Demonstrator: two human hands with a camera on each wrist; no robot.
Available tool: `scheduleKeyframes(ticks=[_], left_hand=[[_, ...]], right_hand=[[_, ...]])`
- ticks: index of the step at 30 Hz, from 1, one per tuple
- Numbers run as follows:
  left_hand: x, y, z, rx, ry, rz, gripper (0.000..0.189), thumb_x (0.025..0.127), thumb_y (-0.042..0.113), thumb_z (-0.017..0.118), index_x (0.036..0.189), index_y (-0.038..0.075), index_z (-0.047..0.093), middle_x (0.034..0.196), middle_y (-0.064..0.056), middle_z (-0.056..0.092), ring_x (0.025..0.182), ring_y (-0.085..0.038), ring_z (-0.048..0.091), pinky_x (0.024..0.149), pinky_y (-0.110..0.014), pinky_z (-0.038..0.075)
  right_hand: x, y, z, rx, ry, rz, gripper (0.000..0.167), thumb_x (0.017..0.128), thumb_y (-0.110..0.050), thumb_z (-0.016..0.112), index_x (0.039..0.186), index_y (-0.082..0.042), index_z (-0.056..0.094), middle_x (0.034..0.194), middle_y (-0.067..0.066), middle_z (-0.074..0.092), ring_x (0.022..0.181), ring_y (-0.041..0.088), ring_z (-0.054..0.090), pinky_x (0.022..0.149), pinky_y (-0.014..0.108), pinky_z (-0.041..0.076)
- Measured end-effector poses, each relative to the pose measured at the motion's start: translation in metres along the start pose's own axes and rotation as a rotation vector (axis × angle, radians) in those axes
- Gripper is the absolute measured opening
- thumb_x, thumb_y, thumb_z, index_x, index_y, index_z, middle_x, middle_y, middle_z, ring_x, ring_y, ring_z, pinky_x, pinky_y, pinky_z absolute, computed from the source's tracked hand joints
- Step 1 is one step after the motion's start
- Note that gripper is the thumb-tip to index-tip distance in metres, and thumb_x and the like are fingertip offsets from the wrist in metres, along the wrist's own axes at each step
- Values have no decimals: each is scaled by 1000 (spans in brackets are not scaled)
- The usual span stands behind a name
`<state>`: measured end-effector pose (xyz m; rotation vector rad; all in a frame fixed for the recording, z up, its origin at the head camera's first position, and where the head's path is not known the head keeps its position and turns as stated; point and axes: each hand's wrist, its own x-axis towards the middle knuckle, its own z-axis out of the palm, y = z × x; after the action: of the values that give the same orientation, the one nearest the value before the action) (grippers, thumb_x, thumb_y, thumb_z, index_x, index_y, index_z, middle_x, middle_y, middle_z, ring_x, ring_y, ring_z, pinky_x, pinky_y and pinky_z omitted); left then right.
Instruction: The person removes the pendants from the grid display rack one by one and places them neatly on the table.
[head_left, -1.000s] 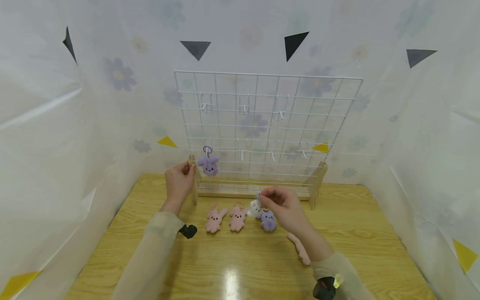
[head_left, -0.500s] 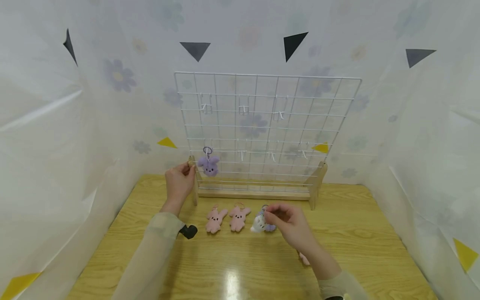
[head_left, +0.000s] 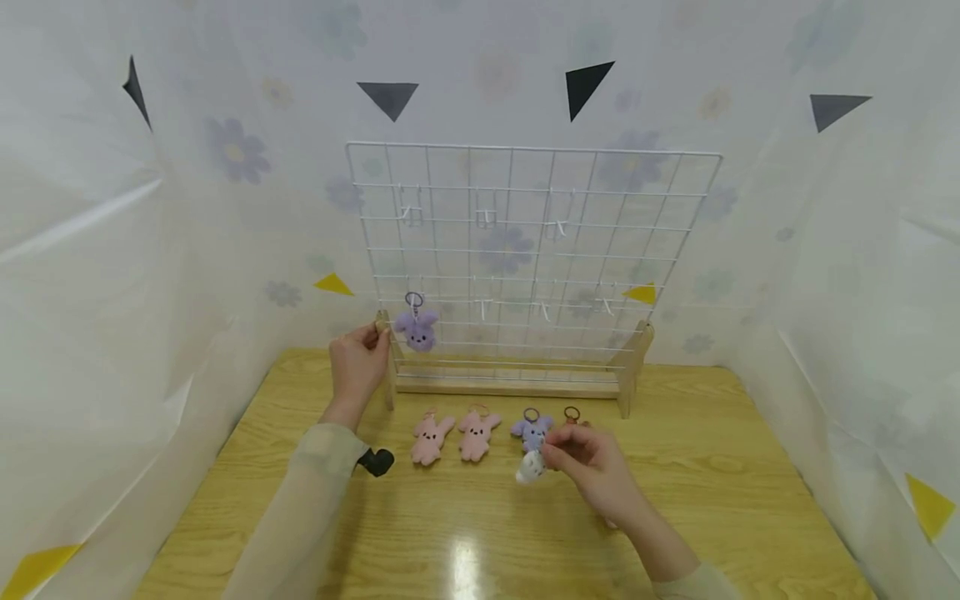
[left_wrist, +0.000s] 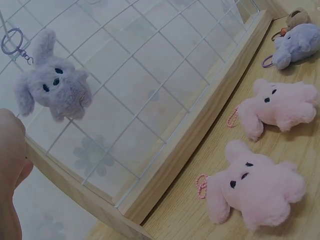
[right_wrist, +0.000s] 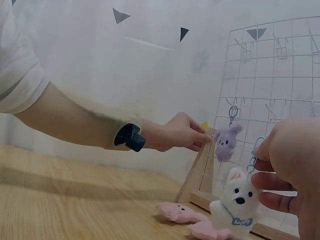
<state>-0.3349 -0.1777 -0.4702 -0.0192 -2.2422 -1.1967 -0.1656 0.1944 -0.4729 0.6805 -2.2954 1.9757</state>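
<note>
My left hand [head_left: 358,364] pinches the top of the rack's left wooden upright [head_left: 386,358]. Between the thumb and fingers of my right hand [head_left: 596,467] is the ring and chain of a white plush dog keychain [right_wrist: 239,197]; the dog dangles over the table in front of a lying purple plush keychain [head_left: 531,432]. Another purple plush keychain [head_left: 417,331] hangs from a lower-left hook of the white wire grid rack [head_left: 510,250]. Two pink plush keychains, one at left [head_left: 428,440] and one beside it [head_left: 476,437], lie before the rack.
A brown plush keychain [left_wrist: 298,18] lies beyond the purple one, mostly hidden by my right hand in the head view. Part of a pink thing [head_left: 611,524] shows under my right forearm. Bare white hooks [head_left: 483,309] stick out from the grid in two rows.
My right hand has drawn back toward the front and slightly right with the white dog keychain, uncovering the lying purple plush and a brown one's ring. My left hand stays on the upright.
</note>
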Motion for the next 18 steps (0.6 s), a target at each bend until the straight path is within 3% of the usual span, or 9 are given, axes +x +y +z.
scheduleKeyframes(ticks=[18], left_hand=[[1,-2,1,5,15,37,24,100,12,76,111,-9,78,96,-24,77,82,-33,78,72,-43,66]], right_hand=[[-28,25,-5,-39,42,117,9,101,-2,70,104,6,72,97,20,71,85,20,72,77,36,65]])
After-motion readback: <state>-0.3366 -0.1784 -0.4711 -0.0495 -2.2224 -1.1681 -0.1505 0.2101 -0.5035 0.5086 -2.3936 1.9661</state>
